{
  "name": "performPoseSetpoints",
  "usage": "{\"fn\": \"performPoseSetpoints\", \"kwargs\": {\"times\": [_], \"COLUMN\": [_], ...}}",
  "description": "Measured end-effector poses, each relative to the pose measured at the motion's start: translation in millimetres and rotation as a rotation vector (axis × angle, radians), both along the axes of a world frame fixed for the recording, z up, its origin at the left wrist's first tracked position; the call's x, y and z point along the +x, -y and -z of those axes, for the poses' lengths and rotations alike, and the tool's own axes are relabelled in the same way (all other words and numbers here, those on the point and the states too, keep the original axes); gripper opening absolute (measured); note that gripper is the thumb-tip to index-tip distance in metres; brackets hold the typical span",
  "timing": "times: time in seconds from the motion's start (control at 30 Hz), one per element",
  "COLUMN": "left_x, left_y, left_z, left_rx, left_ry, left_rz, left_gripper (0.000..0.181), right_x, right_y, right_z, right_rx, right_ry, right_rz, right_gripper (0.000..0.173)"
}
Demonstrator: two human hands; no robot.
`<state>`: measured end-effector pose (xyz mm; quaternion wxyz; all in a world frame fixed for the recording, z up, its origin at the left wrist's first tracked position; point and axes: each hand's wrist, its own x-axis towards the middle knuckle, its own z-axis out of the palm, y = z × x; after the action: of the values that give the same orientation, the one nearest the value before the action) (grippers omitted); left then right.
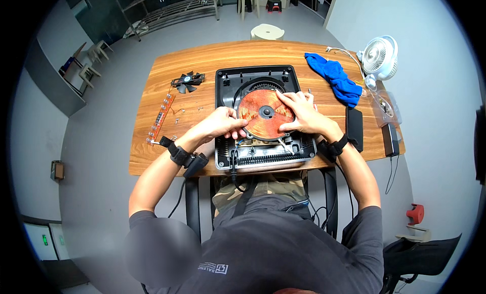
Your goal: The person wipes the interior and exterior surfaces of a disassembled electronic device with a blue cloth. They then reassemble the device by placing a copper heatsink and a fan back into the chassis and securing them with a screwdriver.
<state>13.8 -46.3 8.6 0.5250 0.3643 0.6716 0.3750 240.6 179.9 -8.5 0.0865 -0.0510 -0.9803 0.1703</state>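
A round copper induction coil [262,129] with a dark hub sits over the opened black housing of an induction cooker [224,93]. My left hand [226,123] pinches the coil's left rim between thumb and fingers. Across its right side, my right hand [303,113] spreads with thumb and fingertips gripping the edge. Below the coil, part of a circuit board [246,142] and a white wire [284,145] show. A black power cord [234,168] runs off the housing's front. Whether the coil rests on the housing or is lifted cannot be told.
On the wooden table [190,62], a small black fan [187,81], an orange circuit strip [161,119] and loose screws [177,121] lie left. To the right are a blue cloth [336,77], a black phone-like slab [354,129], a white desk fan [377,58], a plastic box [395,104] and a black adapter [390,140].
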Motion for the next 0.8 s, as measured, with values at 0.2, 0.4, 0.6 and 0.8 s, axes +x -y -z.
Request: {"fn": "performPoseSetpoints", "kwargs": {"times": [0.2, 0.4, 0.6, 0.8], "left_x": [6.1, 7.5, 5.3, 8.1], "left_y": [2.6, 8.0, 7.2, 8.4], "left_z": [2.7, -5.2, 0.3, -1.8], "left_rx": [-0.042, -0.11, -0.109, -0.123], "left_ry": [-0.067, -0.005, -0.071, -0.168], "left_rz": [0.033, 0.029, 0.086, 0.061], "left_gripper": [0.025, 0.026, 0.027, 0.03], "right_x": [-0.7, -0.3, 0.2, -0.4], "right_y": [2.3, 6.3, 6.4, 5.7], "right_z": [-1.4, -2.8, 3.4, 0.3], "right_rx": [-0.01, 0.054, 0.115, 0.077], "right_ry": [0.003, -0.01, -0.091, -0.079], "right_rz": [-0.009, -0.024, -0.049, -0.079], "right_gripper": [0.102, 0.098, 0.092, 0.084]}}
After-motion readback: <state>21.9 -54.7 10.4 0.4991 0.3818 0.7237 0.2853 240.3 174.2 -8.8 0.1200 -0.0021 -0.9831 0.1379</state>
